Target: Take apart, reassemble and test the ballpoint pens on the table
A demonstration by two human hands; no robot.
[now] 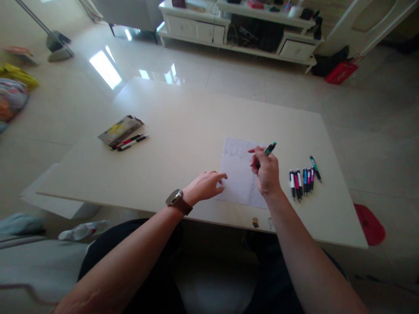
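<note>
Cannot make out the tip of the held green-and-black pen (pixel 271 148), mostly hidden in the closed grip of the right hand (pixel 268 172) over the ruled paper (pixel 235 187). Cannot read the handwriting. See the left hand (pixel 204 187) at the paper's left edge, loosely open, fingers apart; cannot confirm contact. Count one held pen, one sheet, seven pens on the table (pixel 183 131) to the right: six in a row (pixel 299 178), one green pen (pixel 315 168) tilted beside them. Count two pens (pixel 133 142) beside one cardboard box (pixel 119 131) at left.
</note>
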